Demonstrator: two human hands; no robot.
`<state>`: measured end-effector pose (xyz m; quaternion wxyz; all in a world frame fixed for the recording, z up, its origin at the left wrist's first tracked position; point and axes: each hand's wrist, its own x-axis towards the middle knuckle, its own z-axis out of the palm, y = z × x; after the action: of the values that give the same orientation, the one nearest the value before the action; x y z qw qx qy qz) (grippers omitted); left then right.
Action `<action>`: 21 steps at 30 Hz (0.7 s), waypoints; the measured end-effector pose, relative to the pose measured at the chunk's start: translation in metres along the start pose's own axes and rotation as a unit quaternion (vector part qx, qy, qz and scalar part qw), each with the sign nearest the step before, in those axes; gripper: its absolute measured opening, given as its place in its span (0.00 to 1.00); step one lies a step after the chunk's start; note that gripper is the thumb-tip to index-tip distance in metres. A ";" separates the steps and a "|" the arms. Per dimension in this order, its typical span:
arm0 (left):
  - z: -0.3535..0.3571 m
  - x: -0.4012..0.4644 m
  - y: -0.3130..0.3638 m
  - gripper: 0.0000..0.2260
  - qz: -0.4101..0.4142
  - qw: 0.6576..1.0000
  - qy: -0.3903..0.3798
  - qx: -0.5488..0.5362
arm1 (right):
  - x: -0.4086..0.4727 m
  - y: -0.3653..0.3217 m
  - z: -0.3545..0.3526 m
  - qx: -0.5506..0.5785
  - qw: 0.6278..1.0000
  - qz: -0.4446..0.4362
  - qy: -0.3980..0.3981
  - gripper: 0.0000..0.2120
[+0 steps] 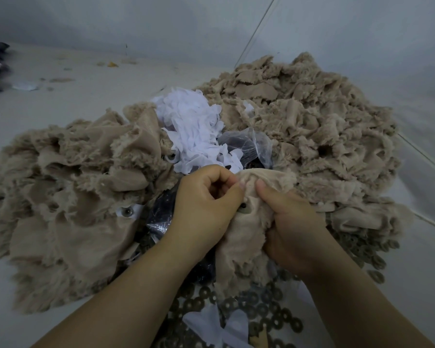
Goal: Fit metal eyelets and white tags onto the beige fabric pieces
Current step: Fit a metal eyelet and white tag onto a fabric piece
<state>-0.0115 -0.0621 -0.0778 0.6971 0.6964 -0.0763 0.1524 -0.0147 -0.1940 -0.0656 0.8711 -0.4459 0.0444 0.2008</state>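
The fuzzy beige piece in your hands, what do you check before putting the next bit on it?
1. Fuzzy beige fabric piece held by both hands: ok.
2. Left hand pinching at its top edge: ok.
3. Right hand gripping its side: ok.
4. Small round metal eyelet seated in the piece: cannot tell, partly hidden.
5. Pile of white fabric tags close behind: ok.
6. Heap of dull metal rings near the wrists: ok.
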 end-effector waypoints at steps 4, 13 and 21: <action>0.002 -0.001 -0.002 0.08 0.013 1.000 0.006 0.015 | 0.001 0.001 0.000 0.011 1.000 -0.002 -0.019 0.20; 0.009 -0.006 0.002 0.14 -0.019 0.999 0.015 0.023 | 0.003 0.006 -0.003 -0.014 0.998 -0.054 -0.025 0.16; 0.008 -0.008 0.001 0.10 -0.038 0.998 0.008 -0.050 | 0.003 0.004 -0.003 -0.029 0.997 -0.072 -0.010 0.15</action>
<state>-0.0182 -0.0706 -0.0787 0.7369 0.6619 -0.0520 0.1271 -0.0131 -0.1932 -0.0717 0.8706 -0.4708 -0.0020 0.1429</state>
